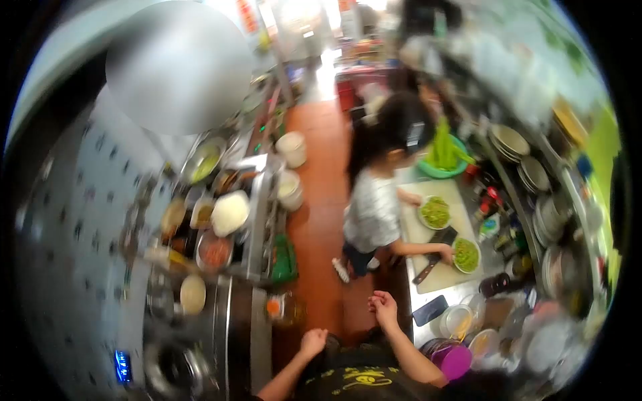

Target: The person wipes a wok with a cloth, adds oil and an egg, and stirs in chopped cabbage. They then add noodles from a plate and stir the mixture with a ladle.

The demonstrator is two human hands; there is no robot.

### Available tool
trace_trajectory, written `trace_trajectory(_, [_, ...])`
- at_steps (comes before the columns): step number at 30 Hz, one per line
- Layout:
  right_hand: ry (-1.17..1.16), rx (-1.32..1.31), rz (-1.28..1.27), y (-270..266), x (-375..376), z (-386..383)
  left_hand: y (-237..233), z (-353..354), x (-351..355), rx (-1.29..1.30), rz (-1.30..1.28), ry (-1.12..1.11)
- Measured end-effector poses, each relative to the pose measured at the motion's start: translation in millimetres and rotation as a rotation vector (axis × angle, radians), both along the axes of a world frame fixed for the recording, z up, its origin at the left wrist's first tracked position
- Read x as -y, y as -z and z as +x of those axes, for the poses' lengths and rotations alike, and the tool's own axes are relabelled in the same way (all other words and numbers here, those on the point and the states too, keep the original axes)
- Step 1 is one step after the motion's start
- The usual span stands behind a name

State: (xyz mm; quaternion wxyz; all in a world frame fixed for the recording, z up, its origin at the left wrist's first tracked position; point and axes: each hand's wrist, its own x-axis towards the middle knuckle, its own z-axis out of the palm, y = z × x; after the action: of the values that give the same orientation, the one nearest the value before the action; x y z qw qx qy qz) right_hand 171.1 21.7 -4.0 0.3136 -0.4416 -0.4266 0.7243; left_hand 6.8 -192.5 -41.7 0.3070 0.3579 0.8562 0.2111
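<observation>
My left hand (313, 342) hangs low in front of my dark apron, its fingers curled in; whether anything is inside is too small to tell. Raised a little higher, my right hand (383, 309) has loosely bent fingers partly apart, with nothing visible in it. It is nearest to the counter edge and a dark phone (430, 311). Beyond it, another person (376, 207) stands at a cutting board (435, 282), with hands at two bowls of chopped greens (435, 212), (466, 256). A cleaver (436, 255) lies between the bowls.
A green basin (443, 172) of long green vegetables sits at the counter's back. Plates (509, 142) fill the right rack. On the left are a stove (175, 371), a bowl of reddish food (215, 254) and white buckets (291, 149). Red floor (321, 174) runs between.
</observation>
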Motion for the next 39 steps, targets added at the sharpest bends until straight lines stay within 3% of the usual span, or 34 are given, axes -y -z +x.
trace_trajectory(1, [-0.098,0.048,0.005,9.1,20.5,-7.6,10.7,1.6,32.6,-0.023,-0.021,-0.059])
trace_trajectory(3, [-0.303,0.137,-0.025,40.0,53.9,-17.3,-1.5,11.1,84.4,-0.011,0.143,-0.278])
trace_trajectory(5, [-0.497,0.21,-0.131,54.2,95.3,-30.8,21.4,18.0,145.4,-0.043,0.333,-0.385])
trace_trajectory(6, [-0.607,0.264,-0.093,55.7,116.7,-44.0,17.6,22.1,179.7,-0.082,0.284,-0.358])
trace_trajectory(9, [-0.881,0.382,-0.024,76.1,200.0,-85.8,45.6,36.1,286.5,0.139,0.303,-0.566])
trace_trajectory(11, [-1.153,0.429,0.198,72.6,253.5,-118.2,36.8,59.8,351.1,0.158,0.237,-0.724])
trace_trajectory(13, [-1.271,0.404,0.161,66.7,316.1,-158.6,25.7,66.4,415.2,0.197,0.15,-0.776])
trace_trajectory(17, [-1.379,0.386,0.046,45.7,405.9,-234.1,10.8,97.3,493.5,0.223,0.118,-1.06])
trace_trajectory(18, [-1.488,0.192,0.465,76.8,410.9,-257.7,53.0,113.7,517.8,0.354,0.112,-1.186])
trace_trajectory(20, [-1.445,0.136,0.493,86.2,424.8,-309.9,78.7,141.3,546.0,0.234,0.114,-1.194])
trace_trajectory(21, [-1.298,0.271,0.106,62.4,434.9,-341.4,85.1,140.3,550.2,0.173,0.114,-1.204])
trace_trajectory(23, [-1.217,0.262,0.135,108.4,430.6,-420.6,18.3,115.8,540.1,0.335,0.075,-1.304])
trace_trajectory(24, [-1.356,0.22,0.463,175.5,413.4,-472.2,49.3,132.4,547.6,0.254,0.076,-1.329])
trace_trajectory(25, [-1.399,0.194,0.726,201.7,402.1,-506.0,80.5,148.6,557.6,0.174,0.074,-1.356])
trace_trajectory(26, [-1.398,0.17,0.999,225.5,391.3,-539.3,63.6,141.1,562.2,0.231,-0.013,-1.341])
trace_trajectory(29, [-1.156,0.09,1.582,181.3,399.2,-593.2,58.0,141.5,554.1,0.162,0.1,-1.497])
trace_trajectory(31, [-0.853,0.136,-0.258,201.2,418.6,-632.4,45.5,127.2,545.1,0.182,0.111,-1.571])
trace_trajectory(33, [-1.16,0.565,0.409,213.7,410.3,-645.8,32.1,110.4,538.0,0.213,0.087,-1.631])
trace_trajectory(35, [-0.968,0.301,0.297,207.5,427.0,-638.9,24.7,93.8,524.6,0.245,0.077,-1.687])
trace_trajectory(36, [-0.939,0.341,0.234,95.0,449.5,-625.0,19.9,85.0,515.7,0.255,0.07,-1.718])
trace_trajectory(38, [-1.0,0.289,-0.024,113.4,458.2,-637.8,18.2,71.0,500.8,0.282,0.074,-1.77])
trace_trajectory(39, [-1.13,0.285,0.066,115.9,461.9,-644.6,15.3,64.0,497.4,0.297,0.074,-1.782])
